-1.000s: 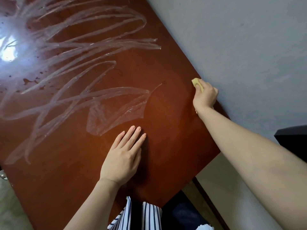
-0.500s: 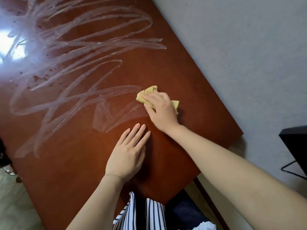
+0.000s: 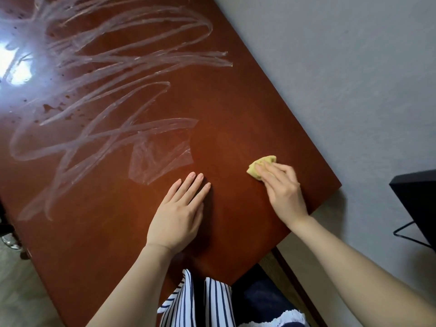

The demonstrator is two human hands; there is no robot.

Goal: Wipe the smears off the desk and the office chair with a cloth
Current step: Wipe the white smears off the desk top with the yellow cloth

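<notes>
A reddish-brown wooden desk (image 3: 236,102) filled most of the view, its right edge running along a grey wall (image 3: 342,67). Whitish smears (image 3: 113,128) looped over its far and left parts, while the near right part looked clean. A black object (image 3: 417,199) stood at the right, apart from the desk. The left hand (image 3: 179,215) lay flat on the near middle of the desk, palm down, fingers straight and close together. The right hand (image 3: 283,187) rested near the right edge, fingers bent over a bunched yellow cloth (image 3: 262,162) and pressing it to the wood, well clear of the smears.
</notes>
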